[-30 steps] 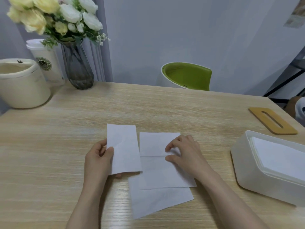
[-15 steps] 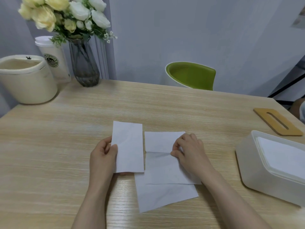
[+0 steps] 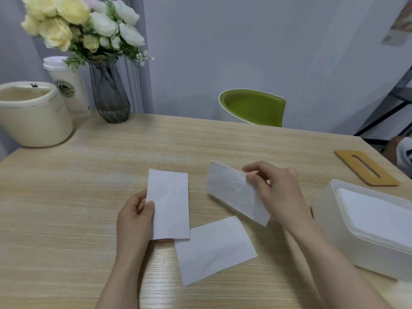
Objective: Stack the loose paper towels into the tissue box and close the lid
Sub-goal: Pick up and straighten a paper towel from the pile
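Two folded paper towels held, one per hand, above the wooden surface (image 3: 93, 197); tissue box open.

One folded towel (image 3: 170, 204) is pinched at its left edge by the left hand (image 3: 136, 221); a second folded towel (image 3: 236, 192) is pinched by the right hand (image 3: 278, 192) and held tilted, clear of the surface. A third towel (image 3: 215, 248) is left flat near the front edge, its corner under the first. The white tissue box (image 3: 330, 221) is seen at the right edge, stacked towels (image 3: 379, 217) inside; the wooden lid (image 3: 365, 167) is laid just behind it, toward the far right corner.
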Demonstrator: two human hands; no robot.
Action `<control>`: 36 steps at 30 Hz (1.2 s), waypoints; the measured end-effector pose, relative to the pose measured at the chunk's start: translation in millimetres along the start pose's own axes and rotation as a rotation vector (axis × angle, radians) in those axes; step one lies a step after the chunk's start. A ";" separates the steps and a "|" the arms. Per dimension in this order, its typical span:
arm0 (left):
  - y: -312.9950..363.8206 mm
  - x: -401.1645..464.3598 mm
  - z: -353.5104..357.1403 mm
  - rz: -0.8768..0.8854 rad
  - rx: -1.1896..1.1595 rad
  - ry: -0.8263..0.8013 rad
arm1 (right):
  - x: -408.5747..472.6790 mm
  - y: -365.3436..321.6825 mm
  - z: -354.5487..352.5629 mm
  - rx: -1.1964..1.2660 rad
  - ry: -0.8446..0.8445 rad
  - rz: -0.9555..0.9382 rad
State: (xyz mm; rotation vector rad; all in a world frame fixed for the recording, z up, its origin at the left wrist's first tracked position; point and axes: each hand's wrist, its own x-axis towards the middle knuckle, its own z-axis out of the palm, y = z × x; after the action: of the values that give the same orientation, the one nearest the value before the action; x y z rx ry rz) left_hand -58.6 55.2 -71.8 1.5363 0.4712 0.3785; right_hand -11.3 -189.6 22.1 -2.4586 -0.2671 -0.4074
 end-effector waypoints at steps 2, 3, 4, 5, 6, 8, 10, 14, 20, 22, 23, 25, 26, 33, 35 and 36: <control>0.4 0.1 0.0 -0.004 0.006 -0.001 | 1.8 -3.1 -11.4 0.206 0.024 0.059; 0.5 0.4 -0.1 -0.007 0.011 -0.001 | 1.8 -3.8 -16.3 0.304 0.033 0.083; 0.3 0.8 -0.3 -0.008 0.017 0.000 | 1.1 -3.1 -20.5 0.377 0.045 0.104; 0.3 0.9 -0.4 -0.008 0.021 0.001 | -0.2 -0.5 -23.3 0.424 0.059 0.128; 0.4 1.1 -0.3 -0.009 0.021 0.002 | -2.1 3.1 -24.2 0.445 0.065 0.158; 1.6 1.3 0.9 -0.017 0.020 0.008 | -9.4 13.1 -19.6 0.432 0.046 0.252; 4.5 0.2 3.9 -0.041 0.004 0.001 | -21.0 25.3 -8.8 0.398 0.022 0.379; 13.5 -9.9 16.0 -0.041 -0.038 -0.058 | -52.1 44.6 10.8 0.320 -0.086 0.542; 22.9 -33.7 49.1 -0.153 -0.146 -0.204 | -70.2 50.3 4.8 0.365 -0.286 0.594; 23.2 -37.3 58.4 -0.164 -0.164 -0.228 | -66.9 49.1 3.2 0.404 -0.330 0.620; 22.9 -38.4 62.0 -0.161 -0.164 -0.231 | -64.3 48.6 3.2 0.394 -0.327 0.624; 20.9 -38.9 67.7 -0.160 -0.153 -0.237 | -58.7 49.2 5.2 0.336 -0.307 0.616; 19.5 -38.5 69.6 -0.172 -0.147 -0.240 | -56.9 50.4 7.1 0.301 -0.291 0.606; 11.6 -37.0 71.5 -0.151 -0.060 -0.254 | -52.6 60.1 13.2 0.242 -0.142 0.590; 9.4 -36.6 71.7 -0.147 -0.049 -0.255 | -50.8 60.6 9.7 0.294 -0.072 0.572; 8.6 -36.6 71.8 -0.145 -0.049 -0.255 | -49.8 60.8 6.9 0.323 -0.030 0.560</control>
State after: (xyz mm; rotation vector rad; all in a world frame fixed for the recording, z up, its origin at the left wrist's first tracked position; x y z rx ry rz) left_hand -52.4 -25.1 -62.9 1.4682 0.3677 0.0793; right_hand -38.8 -237.6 -34.1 -2.1033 0.3199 -0.0752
